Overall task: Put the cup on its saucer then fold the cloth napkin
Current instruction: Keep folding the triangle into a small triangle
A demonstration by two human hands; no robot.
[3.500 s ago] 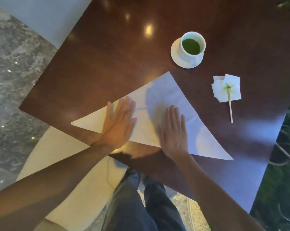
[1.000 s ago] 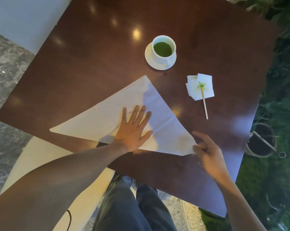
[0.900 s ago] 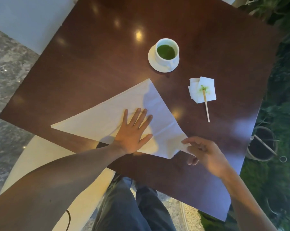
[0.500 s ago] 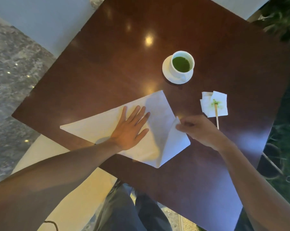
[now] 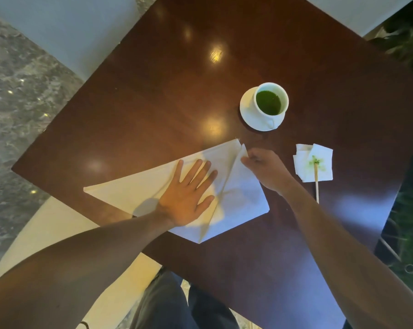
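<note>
Change: your right hand [image 5: 263, 170] has carried the napkin's right corner from the lower right of the frame up to the apex at centre.
Napkin position: the cloth napkin [image 5: 241, 198] lies at centre frame on the worktop [image 5: 153, 96]; its long axis runs lower left to upper right.
Right hand: fingers curled, pinching the corner just beside the apex.
Left hand: your left hand [image 5: 189, 193] lies flat, fingers spread, pressing the napkin's middle.
Cup: the cup [image 5: 271, 102] stands on its saucer [image 5: 247, 110], upper right, well apart.
Key relation: the unfolded left corner points lower left, nearer your left hand.
</note>
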